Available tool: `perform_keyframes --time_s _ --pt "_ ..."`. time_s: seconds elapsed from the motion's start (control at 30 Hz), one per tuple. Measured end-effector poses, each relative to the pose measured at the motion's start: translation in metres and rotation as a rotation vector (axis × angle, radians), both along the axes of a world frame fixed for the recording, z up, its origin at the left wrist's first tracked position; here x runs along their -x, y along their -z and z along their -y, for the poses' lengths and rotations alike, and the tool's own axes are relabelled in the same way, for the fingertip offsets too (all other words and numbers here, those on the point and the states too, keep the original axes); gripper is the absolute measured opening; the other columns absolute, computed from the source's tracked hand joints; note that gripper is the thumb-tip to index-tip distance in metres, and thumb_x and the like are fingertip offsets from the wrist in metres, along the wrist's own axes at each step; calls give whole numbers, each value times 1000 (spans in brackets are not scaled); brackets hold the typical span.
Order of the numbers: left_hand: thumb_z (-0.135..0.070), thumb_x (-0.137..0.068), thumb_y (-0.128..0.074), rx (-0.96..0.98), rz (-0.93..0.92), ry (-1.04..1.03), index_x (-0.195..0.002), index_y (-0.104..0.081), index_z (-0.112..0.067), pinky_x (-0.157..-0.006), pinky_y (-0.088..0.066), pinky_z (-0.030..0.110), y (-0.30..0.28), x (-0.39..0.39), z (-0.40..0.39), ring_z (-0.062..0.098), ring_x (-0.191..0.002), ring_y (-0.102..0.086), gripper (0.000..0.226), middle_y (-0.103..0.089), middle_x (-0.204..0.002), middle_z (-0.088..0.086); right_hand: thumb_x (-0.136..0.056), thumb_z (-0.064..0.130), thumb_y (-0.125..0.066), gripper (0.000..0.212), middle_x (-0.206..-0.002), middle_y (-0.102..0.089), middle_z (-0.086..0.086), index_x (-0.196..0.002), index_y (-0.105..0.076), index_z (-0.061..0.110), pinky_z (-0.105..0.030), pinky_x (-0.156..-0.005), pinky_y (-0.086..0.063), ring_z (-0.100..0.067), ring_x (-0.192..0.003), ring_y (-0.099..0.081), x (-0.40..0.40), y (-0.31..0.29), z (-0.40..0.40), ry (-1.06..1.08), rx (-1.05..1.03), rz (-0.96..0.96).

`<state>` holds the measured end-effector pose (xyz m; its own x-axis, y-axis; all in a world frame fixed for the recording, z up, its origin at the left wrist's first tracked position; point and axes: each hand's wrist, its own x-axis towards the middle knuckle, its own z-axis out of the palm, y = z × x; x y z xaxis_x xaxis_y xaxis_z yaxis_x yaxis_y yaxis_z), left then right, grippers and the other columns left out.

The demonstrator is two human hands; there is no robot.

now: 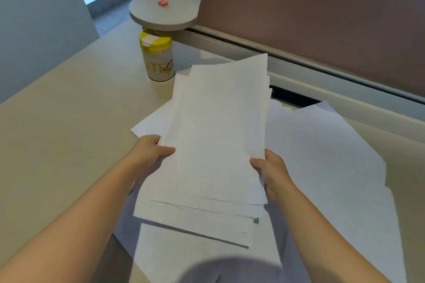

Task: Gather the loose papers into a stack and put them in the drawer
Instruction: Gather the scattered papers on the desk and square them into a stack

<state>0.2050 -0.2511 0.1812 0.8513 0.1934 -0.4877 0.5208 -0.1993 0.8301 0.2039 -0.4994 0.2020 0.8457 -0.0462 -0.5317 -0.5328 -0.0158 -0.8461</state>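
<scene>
A loose, uneven stack of white papers [216,135] is lifted above the desk, its edges not lined up. My left hand [149,156] grips the stack's left side with the thumb on top. My right hand [271,170] grips its right side. More white sheets [326,156] lie flat on the desk to the right and beneath the stack, some reaching the near edge [188,257]. One sheet's corner [147,125] pokes out at the left behind my left hand. No drawer is in view.
A white canister with a yellow lid [157,56] stands on the beige desk [69,126] behind the papers. Above it sits a round grey shelf [163,15] with small pink items. A brown partition panel [322,18] runs along the desk's back right.
</scene>
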Motion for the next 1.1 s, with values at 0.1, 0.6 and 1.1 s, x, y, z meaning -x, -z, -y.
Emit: perform_keyframes --time_s 0.1,0.6,1.1 --pt "-14 -82 -57 -621 21 148 -56 -30 -14 -60 -29 29 -3 -16 -1 26 -65 -40 38 -38 -58 1 -82 -8 -49 22 -79 -62 -7 -73 -56 10 -32 -67 -52 -24 -72 -60 1 4 -11 -50 16 -67" --pt "-14 -90 -46 -865 125 306 -71 -36 -8 -64 -34 35 8 -45 -28 31 -76 -44 22 -47 -79 10 -87 -6 -42 30 -105 -61 -18 -115 -50 -6 -36 -86 -49 -29 -92 -59 -43 22 -66 123 83 -111" --pt "-20 -89 -51 -543 236 528 -68 -38 -8 -61 -29 30 0 -64 86 26 -74 -42 27 -39 -68 2 -88 -6 -44 29 -91 -54 3 -111 -51 10 -25 -89 -34 -18 -95 -48 5 10 53 455 109 67"
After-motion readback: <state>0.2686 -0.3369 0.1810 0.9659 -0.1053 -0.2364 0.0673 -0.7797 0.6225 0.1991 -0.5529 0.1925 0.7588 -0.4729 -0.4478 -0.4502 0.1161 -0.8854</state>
